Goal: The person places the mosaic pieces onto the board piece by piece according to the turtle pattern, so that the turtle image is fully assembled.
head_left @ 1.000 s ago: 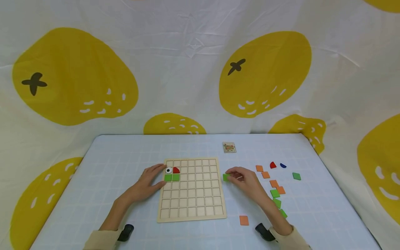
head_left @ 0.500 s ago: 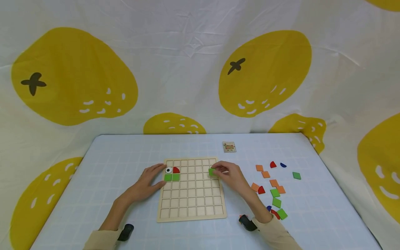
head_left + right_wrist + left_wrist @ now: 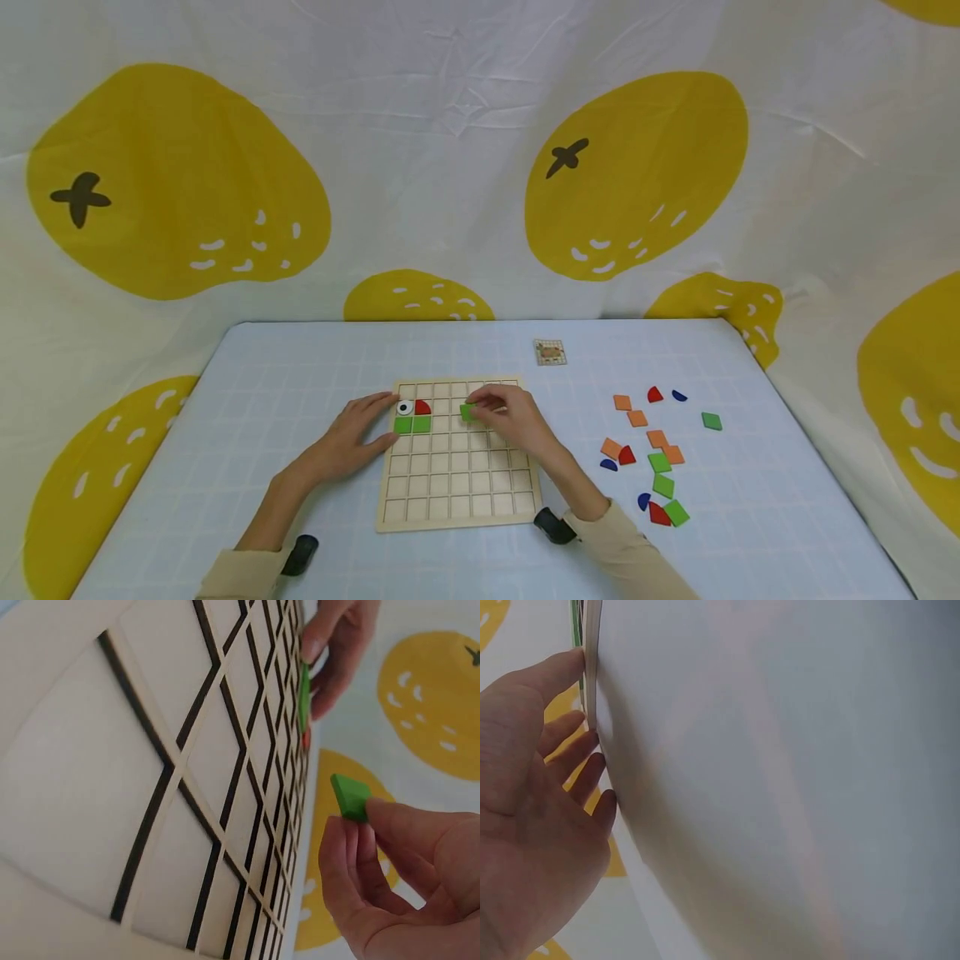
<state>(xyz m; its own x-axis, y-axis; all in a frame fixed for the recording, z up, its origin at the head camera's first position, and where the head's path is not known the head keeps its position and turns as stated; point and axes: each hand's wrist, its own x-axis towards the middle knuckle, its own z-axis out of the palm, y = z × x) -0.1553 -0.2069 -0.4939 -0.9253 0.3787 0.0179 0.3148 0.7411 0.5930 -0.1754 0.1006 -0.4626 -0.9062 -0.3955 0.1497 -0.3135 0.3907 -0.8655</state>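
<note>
My right hand [image 3: 513, 418] pinches a green square tile [image 3: 350, 798] between thumb and fingertips, above the upper middle of the wooden grid board [image 3: 459, 527]. Along the board's left edge, my left hand [image 3: 348, 442] rests with fingers spread and loosely extended; in the left wrist view its thumb and fingertips touch the rim [image 3: 592, 667]. Close to those fingers, in the board's top left cells, sit a white disc with a black dot [image 3: 405, 407], a red quarter-circle [image 3: 423, 407] and two green tiles [image 3: 412, 425].
Right of the board lie loose orange tiles [image 3: 637, 418], green tiles [image 3: 663, 485], red quarter-circles [image 3: 627, 456] and blue half-circles [image 3: 609, 465]. A darker green piece [image 3: 712, 422] is farther right. Behind the board is a small patterned card [image 3: 551, 352].
My right hand has carried the green tile leftward from beside the board to over its upper middle. Pieces formerly behind the right arm now show. The left hand has stayed in place.
</note>
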